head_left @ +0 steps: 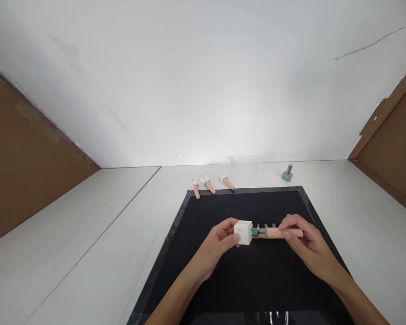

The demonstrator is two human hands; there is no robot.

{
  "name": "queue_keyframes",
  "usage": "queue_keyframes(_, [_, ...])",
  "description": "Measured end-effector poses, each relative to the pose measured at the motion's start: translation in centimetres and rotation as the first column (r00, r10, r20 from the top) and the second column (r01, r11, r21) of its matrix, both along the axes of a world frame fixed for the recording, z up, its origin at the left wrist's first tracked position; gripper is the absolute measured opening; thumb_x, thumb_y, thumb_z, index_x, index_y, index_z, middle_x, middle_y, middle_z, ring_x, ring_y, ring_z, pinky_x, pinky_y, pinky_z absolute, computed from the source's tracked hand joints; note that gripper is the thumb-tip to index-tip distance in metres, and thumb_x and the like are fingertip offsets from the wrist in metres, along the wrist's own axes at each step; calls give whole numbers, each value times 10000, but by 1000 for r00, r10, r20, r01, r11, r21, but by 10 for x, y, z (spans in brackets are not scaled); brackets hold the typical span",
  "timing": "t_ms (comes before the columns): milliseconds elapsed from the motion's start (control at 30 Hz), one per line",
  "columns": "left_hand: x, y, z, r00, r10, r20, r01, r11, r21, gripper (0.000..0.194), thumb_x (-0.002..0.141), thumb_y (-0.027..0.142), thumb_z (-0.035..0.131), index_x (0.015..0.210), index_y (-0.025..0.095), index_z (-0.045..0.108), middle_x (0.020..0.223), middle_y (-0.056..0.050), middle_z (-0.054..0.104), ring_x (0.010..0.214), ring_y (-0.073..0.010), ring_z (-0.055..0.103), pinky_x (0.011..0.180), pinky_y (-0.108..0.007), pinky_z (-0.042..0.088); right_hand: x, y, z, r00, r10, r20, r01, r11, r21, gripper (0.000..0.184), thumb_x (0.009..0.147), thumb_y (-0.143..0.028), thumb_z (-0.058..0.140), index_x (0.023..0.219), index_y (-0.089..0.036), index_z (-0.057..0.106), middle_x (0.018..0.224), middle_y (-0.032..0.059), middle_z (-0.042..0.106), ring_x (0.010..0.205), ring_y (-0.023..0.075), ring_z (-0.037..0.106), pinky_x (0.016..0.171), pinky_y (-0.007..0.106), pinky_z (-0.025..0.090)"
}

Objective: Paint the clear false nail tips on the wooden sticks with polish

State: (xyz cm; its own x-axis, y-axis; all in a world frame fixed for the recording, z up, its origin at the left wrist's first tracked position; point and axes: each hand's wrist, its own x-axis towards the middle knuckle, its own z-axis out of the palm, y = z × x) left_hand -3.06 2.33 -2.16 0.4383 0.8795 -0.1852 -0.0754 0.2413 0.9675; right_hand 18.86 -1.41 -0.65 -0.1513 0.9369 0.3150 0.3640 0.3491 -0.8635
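Note:
Over the black mat, my left hand [221, 239] grips a white, box-shaped nail polish bottle [242, 232] lying sideways, its green-smeared neck facing right. My right hand [302, 237] pinches the long pink cap [277, 232] of the bottle between thumb and fingers. Between cap and neck a thin dark brush stem [262, 233] shows, in line with the bottle mouth; whether its tip is inside is hidden. Just behind the cap is a tan strip [257, 237] with several small silvery upright pieces, partly covered by the cap and my right hand.
Three white bottles with pink caps, one of them the leftmost bottle [195, 188], lie along the mat's back edge. A teal bottle with a silver cap [287, 173] is at back right. The black mat [216, 280] lies on a white table between brown side panels.

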Motion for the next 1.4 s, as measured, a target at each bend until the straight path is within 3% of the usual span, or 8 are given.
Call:
queue_keyframes(400, [1,-2,4,1000,-10,4,10,1000,12,453,579,558,762,805,183,648,771,-28,646,742,-186,574,725,-305,453,-2,-1,4,999,34,8,-34,999,23,65,833,-203,543,850,-253,581,712,-3,562,588,152,504,512,236,428])
queue_keyframes(800, [6,-4,5,999,12,45,-13,1000,20,490,515,561,795,699,179,549,658,14,561,629,-131,498,607,-246,409,-3,3,5,996,-6,88,-7,989,147,87,815,-167,531,806,-241,576,667,2,561,526,145,484,452,248,396])
queue_keyframes(1100, [5,-5,-1,984,-26,178,11,996,84,449,596,480,794,647,176,468,639,43,484,580,-86,416,561,-202,346,-3,6,4,996,59,63,-75,958,278,232,784,-53,522,860,-257,599,723,6,562,551,138,501,461,240,406])
queue_keyframes(1400, [4,-4,-4,986,-34,162,6,985,172,418,616,435,795,646,174,470,661,38,474,606,-93,416,578,-211,343,-2,5,1,995,87,57,-96,978,184,199,806,-84,548,878,-252,628,733,12,599,575,143,528,474,231,413])
